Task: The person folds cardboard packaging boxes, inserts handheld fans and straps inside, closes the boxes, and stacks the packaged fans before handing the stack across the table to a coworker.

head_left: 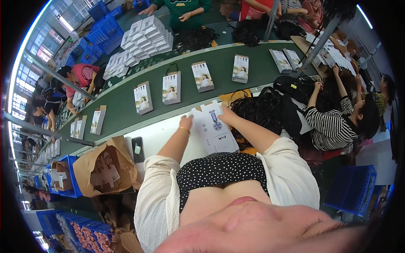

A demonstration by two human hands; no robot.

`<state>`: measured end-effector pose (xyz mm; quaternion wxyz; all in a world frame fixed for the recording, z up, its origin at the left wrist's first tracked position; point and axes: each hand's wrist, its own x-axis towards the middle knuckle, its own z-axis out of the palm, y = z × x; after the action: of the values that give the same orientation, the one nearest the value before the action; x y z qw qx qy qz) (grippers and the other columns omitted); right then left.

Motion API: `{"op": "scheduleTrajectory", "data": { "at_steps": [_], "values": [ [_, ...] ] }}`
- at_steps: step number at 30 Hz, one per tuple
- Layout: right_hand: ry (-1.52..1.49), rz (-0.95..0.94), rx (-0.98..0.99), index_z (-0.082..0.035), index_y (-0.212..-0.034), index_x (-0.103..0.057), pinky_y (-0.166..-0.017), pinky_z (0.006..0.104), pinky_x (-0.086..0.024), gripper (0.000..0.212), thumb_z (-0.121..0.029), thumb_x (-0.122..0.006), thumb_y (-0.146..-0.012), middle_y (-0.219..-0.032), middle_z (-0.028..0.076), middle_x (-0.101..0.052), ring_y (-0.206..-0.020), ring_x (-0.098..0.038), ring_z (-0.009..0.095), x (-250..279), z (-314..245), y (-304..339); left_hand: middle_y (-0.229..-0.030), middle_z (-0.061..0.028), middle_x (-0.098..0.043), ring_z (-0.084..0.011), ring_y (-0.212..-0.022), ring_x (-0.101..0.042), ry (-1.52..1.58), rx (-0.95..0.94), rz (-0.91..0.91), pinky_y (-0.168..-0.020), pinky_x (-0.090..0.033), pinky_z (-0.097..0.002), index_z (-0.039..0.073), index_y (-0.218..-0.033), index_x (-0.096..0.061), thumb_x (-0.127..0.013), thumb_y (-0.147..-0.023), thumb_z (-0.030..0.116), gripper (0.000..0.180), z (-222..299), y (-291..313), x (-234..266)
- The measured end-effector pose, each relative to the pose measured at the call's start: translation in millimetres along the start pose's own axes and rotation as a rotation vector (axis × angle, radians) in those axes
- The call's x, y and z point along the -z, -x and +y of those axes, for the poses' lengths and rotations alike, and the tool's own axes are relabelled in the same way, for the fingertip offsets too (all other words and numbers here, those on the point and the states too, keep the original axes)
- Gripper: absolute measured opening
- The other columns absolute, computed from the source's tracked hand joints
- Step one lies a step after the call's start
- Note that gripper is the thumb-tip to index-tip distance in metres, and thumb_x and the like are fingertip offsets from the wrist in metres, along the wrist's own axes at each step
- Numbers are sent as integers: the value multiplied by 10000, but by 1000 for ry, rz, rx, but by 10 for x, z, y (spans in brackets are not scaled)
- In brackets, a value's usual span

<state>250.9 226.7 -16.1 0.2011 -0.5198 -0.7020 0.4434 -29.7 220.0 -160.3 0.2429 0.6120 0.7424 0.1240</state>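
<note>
In front of me is a flat-looking white carton [211, 137] printed with a drawing of a small fan, its flaps raised at the far end. My right hand [228, 115] is closed on its upper right edge, thumb toward the printed face. At the upper left edge is my left hand [186, 122], wearing a yellow bracelet, its fingers closed against the carton's side. Beneath lies a white worktop [168, 128]. Beyond it, several upright printed cartons stand on a green conveyor belt [158, 76], among them one carton [171, 87] with a dark strap sticking out of its top.
A black phone [137, 149] and an open brown paper bag [105, 168] of small pieces lie left. Black cords [257, 111] heap at right, near a person in stripes [337, 126]. White boxes [145, 36] are stacked across the belt, near a person in green [185, 12].
</note>
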Motion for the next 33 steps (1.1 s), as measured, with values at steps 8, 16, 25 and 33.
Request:
{"op": "scheduleTrajectory", "data": {
  "at_steps": [8,16,25,33],
  "values": [
    [160,14,-204,-13,-1128,-453,-890,413,-395,540,-265,-607,-677,-1104,194,-528,-1063,-484,349,92,-285,-100,-1084,-95,-554,-243,-956,-535,645,187,-334,-791,-449,-401,23,-1306,-299,-566,-753,199,639,920,289,-49],
    [222,533,154,22,-1029,-497,-860,416,-393,322,-133,-532,-750,-1014,200,-533,-971,-500,349,-120,-92,-15,-987,-268,-565,-386,-943,-544,334,57,59,-802,-434,-401,-50,-1008,-518,-546,-779,306,424,1307,645,620],
    [-557,316,142,-6,-1010,-444,-687,255,-422,289,-9,-494,-725,-847,74,-538,-770,-526,140,-73,-824,1013,-705,-67,-584,-110,-630,-523,873,104,14,-590,-418,-241,-7,-818,-575,-624,-780,365,378,1574,1378,1222],
    [-1099,264,135,-27,-1186,-397,-864,240,-349,339,-141,-436,-869,-1050,75,-483,-959,-456,125,50,-870,1088,-1111,-114,-538,-128,-901,-498,1291,-272,44,-798,-396,-244,4,-1300,-288,-451,-904,144,450,1883,1850,1236]
  ]
}}
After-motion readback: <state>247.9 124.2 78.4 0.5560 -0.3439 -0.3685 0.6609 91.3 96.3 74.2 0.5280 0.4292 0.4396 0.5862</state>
